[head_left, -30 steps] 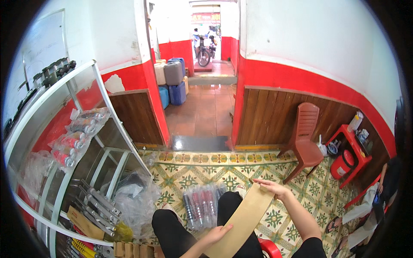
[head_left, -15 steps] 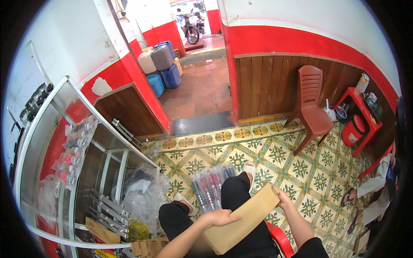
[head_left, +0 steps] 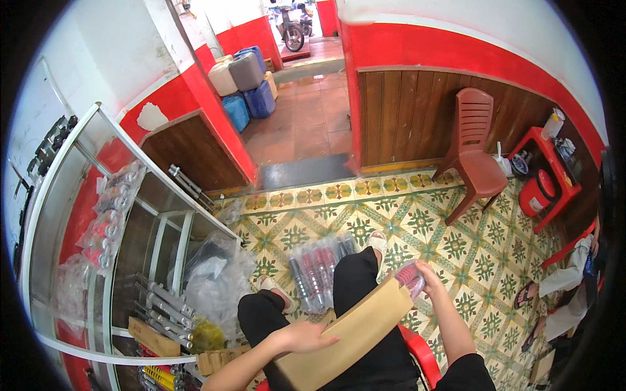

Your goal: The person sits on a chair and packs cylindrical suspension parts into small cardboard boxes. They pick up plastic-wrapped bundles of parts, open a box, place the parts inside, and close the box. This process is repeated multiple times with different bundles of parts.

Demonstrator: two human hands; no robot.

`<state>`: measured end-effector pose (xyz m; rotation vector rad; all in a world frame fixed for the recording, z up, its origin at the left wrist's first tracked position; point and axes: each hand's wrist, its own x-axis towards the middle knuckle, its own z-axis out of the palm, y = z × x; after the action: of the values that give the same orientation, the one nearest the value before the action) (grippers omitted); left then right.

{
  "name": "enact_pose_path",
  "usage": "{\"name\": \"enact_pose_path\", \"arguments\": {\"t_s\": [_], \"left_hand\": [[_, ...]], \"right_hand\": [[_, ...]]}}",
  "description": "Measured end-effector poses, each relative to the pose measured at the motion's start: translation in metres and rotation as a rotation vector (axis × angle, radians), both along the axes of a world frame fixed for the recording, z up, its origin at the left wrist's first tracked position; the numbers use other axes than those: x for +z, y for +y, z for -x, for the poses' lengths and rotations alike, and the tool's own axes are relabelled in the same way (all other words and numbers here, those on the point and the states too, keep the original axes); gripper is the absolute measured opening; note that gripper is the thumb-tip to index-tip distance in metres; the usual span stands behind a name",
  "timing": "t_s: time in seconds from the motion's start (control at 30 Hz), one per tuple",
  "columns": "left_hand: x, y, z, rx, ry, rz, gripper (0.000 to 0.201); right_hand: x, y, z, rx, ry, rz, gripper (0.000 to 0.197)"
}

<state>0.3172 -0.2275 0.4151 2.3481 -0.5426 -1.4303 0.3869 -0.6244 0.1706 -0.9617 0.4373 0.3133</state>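
Note:
A long brown cardboard box (head_left: 352, 332) lies slantwise over my lap, its far end open toward the upper right. My left hand (head_left: 303, 337) grips the box's left edge, with the thumb over its top face. Out of the open end sticks a red-coiled shock absorber (head_left: 409, 276) in clear plastic; the rest of it is hidden inside the box. My right hand (head_left: 428, 280) is closed on that protruding end. Several plastic-wrapped shock absorbers (head_left: 317, 270) lie side by side on the floor beyond my knees.
At left stands a metal-framed shelf (head_left: 65, 179) with bagged shock absorbers (head_left: 107, 221). A clear plastic bag (head_left: 212, 270) lies beside it. A brown plastic chair (head_left: 479, 156) and a red table (head_left: 554, 163) are at right, near another person's feet (head_left: 525, 296). Jugs (head_left: 246, 72) stand beyond the doorway.
The red end of the shock absorber now shows at the box's open end, in my right hand. The box and my left hand have shifted down and left.

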Motion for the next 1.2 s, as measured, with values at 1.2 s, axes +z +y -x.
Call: {"name": "enact_pose_path", "arguments": {"t_s": [1.2], "left_hand": [[-0.019,0.1,0.151,0.505,-0.133,0.248,0.07]], "right_hand": [[0.031,0.018,-0.028,0.232,-0.103,0.353,0.029]]}}
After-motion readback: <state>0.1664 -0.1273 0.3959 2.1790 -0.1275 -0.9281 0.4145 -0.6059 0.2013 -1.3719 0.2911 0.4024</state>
